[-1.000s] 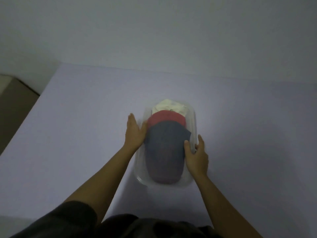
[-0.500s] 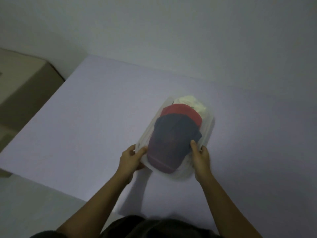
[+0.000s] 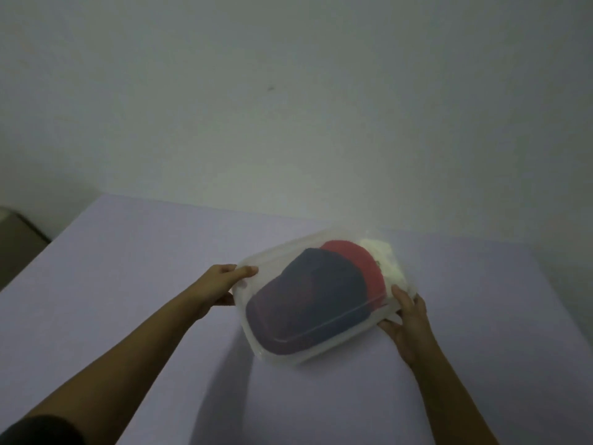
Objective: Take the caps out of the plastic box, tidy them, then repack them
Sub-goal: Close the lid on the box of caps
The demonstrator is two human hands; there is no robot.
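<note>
Both hands carry the clear plastic box (image 3: 282, 351) tilted above the pale table (image 3: 128, 284), likely to bring it into position for unpacking; the left hand (image 3: 221, 281) clamps one end of the rim, thumb on top and fingers beneath, while the right hand (image 3: 407, 316) clamps the opposite side the same way, so the load stays balanced; between the two grips the caps lie nested inside, the navy cap (image 3: 314, 297) uppermost, the red cap (image 3: 362, 268) behind it, the cream cap (image 3: 385, 261) farthest from the left fingers.
</note>
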